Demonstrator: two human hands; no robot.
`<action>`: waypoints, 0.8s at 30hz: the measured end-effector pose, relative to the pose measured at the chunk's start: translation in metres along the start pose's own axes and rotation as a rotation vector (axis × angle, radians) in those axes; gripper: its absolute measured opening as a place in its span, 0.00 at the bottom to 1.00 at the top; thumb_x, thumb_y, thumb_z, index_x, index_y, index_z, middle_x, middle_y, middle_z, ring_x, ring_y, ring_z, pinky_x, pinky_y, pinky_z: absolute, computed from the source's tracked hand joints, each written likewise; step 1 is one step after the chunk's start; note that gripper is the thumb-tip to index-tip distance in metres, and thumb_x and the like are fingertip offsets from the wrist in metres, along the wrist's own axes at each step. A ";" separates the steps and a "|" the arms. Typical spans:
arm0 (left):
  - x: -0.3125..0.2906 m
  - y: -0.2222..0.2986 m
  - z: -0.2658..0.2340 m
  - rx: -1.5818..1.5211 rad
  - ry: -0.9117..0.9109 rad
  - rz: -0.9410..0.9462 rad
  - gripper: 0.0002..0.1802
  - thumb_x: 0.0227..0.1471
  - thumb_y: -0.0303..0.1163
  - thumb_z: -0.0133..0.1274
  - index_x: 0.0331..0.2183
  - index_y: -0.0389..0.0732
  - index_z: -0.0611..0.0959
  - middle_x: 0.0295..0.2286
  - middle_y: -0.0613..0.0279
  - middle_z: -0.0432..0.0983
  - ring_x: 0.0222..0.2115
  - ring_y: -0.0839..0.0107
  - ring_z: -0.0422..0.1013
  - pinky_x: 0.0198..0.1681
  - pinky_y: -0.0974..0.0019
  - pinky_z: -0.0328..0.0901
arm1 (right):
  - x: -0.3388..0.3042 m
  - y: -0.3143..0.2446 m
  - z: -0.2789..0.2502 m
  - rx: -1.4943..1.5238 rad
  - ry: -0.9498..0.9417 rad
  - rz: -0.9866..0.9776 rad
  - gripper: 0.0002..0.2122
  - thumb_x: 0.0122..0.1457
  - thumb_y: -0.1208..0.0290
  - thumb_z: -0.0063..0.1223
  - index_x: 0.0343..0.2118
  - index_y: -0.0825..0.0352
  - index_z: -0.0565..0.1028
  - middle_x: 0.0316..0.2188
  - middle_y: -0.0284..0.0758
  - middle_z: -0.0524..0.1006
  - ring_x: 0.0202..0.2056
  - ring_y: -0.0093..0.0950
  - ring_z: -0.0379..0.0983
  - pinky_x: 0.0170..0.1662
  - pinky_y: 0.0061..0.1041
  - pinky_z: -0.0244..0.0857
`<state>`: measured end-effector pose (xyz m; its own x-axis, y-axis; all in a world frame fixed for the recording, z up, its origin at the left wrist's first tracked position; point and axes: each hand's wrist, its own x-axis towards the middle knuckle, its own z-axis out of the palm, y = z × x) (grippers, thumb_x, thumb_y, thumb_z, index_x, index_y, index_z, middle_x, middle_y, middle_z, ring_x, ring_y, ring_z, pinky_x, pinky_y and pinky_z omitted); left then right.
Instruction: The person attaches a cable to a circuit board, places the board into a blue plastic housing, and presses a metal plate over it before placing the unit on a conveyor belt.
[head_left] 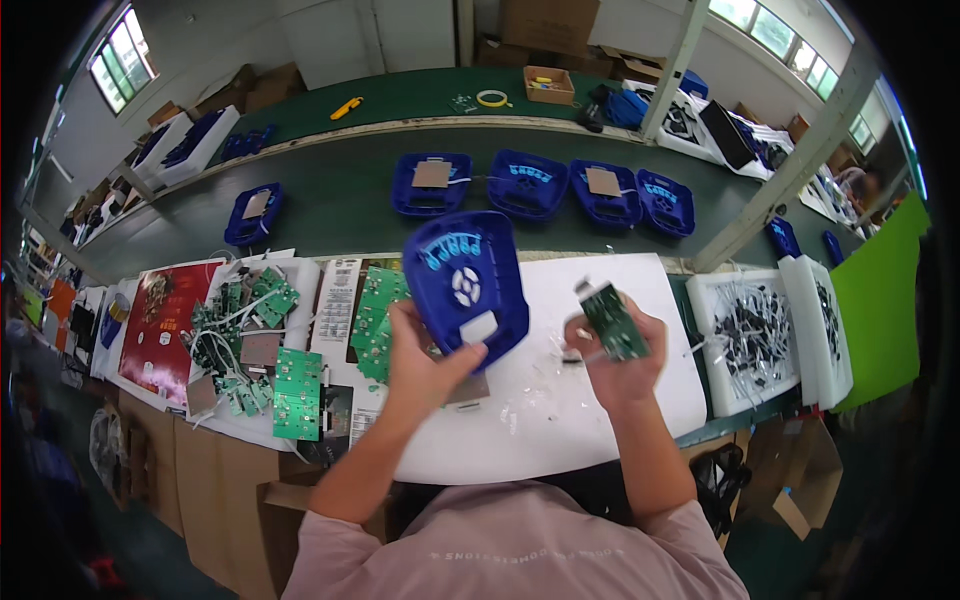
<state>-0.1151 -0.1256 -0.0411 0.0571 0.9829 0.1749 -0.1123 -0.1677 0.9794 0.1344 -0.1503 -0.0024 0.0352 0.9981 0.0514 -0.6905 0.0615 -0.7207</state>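
My left hand (pixel 418 362) grips a dark blue plastic housing (pixel 497 262) by its lower left edge, tilted up over the work surface. Inside it show light blue button pieces, a white ring of keys and a pale rectangular patch. On the right, my right hand (pixel 635 372) holds a green circuit board (pixel 617 325) upright between thumb and fingers, apart from the housing. Beneath both hands lies a white sheet (pixel 560 430) with small clear scraps on it. Part of a brownish flat piece (pixel 470 390) shows below the housing.
Left are a foam tray (pixel 305 275) of circuit boards and white cables, and a board panel (pixel 297 395). Foam trays (pixel 705 310) of cabled parts stand right. Several blue housings (pixel 430 200) line the green bench beyond; a metal post (pixel 790 160) rises at right.
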 end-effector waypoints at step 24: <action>-0.056 0.012 0.075 0.164 -0.188 -0.013 0.41 0.43 0.30 0.72 0.48 0.32 0.59 0.43 0.49 0.67 0.41 0.66 0.73 0.34 0.67 0.78 | -0.014 0.022 -0.043 -1.005 -0.083 -0.546 0.15 0.43 0.74 0.71 0.33 0.66 0.75 0.47 0.41 0.70 0.47 0.35 0.71 0.50 0.31 0.65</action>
<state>-0.0449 -0.1884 -0.0313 0.2430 0.9563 0.1628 0.0516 -0.1803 0.9822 0.1497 -0.1621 -0.0483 0.0793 0.8343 0.5455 0.2925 0.5037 -0.8128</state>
